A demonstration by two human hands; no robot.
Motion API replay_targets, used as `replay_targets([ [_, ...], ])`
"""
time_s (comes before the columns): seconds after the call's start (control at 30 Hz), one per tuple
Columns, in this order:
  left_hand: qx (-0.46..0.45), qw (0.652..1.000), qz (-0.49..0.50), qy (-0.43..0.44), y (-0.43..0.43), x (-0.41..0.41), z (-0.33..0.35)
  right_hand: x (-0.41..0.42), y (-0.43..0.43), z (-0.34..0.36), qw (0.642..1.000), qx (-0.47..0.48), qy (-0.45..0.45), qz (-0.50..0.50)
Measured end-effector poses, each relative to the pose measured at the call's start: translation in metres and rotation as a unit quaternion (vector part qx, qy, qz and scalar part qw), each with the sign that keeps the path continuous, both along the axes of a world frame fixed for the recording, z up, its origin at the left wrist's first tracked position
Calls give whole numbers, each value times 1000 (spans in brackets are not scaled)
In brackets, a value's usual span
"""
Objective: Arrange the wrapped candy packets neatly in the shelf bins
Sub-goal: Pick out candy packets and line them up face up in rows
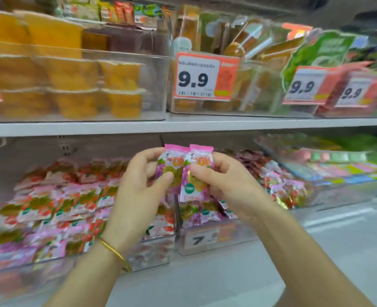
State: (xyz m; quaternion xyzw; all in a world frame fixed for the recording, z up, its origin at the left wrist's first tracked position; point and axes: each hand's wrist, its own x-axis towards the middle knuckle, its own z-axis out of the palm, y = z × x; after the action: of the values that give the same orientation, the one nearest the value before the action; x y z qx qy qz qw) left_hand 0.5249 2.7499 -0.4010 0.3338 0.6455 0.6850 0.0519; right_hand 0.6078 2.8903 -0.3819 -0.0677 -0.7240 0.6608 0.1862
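The left hand point(143, 187) pinches the left pink wrapped candy packet point(171, 167) between its thumb and curled fingers and holds it upright. Just to its right, the right hand point(223, 180) grips the right pink wrapped candy packet point(194, 185), thumb across the front and fingers curled behind. The two packets touch side by side with their crimped top edges about level, held in the air in front of the lower shelf. A thin gold bangle point(116, 253) circles the left wrist.

Behind and below the hands sits a narrow clear plastic bin point(243, 237) holding more packets in purple and green print. A blurred price label point(205, 239) on its near wall shows a 7. Just beside it on the left, a wide clear plastic bin point(152, 253) is filled with overlapping rows of pink, red and green wrapped packets point(50, 207). To the right, a heap of red and pink wrapped sweets point(282, 185) lies in another clear container, too blurred to read.

Above, the white shelf edge point(183, 124) runs across the view. On it, at the left, stacked orange jelly cups point(116, 85) stand in a clear box. In the middle hangs an orange-framed 9.9 price tag point(205, 77), with two similar tags farther right.
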Motion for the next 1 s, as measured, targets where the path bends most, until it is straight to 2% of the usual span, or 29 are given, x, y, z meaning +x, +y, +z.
replay_targets([
  [0.13,-17,1000,-22,9,51,16,11,11,33,-8,994,-101,26,-22],
  [0.2,-59,997,-22,37,64,15,12,10,50,-12,993,-96,26,-70],
  [0.3,-152,976,37,150,64,-2,7,5,78,-23,983,-19,-18,-181],
  [0.37,-214,940,103,247,56,-20,1,2,93,-28,966,49,-49,-250],
  [0.4,-247,923,120,269,53,-27,-3,0,98,-29,959,77,-63,-264],
  [0.47,-289,909,132,272,47,-35,-11,-8,102,-32,951,132,-90,-263],
  [0.7,-275,918,118,262,41,-41,-22,-75,65,-25,949,199,-156,-190],
  [0.83,-255,928,102,251,36,-43,-26,-93,45,-36,913,321,-212,-138],
  [0.87,-254,929,98,252,34,-44,-27,-90,45,-34,910,328,-216,-135],
  [1.0,-265,924,86,263,32,-44,-28,-70,64,-17,933,259,-190,-160],
])
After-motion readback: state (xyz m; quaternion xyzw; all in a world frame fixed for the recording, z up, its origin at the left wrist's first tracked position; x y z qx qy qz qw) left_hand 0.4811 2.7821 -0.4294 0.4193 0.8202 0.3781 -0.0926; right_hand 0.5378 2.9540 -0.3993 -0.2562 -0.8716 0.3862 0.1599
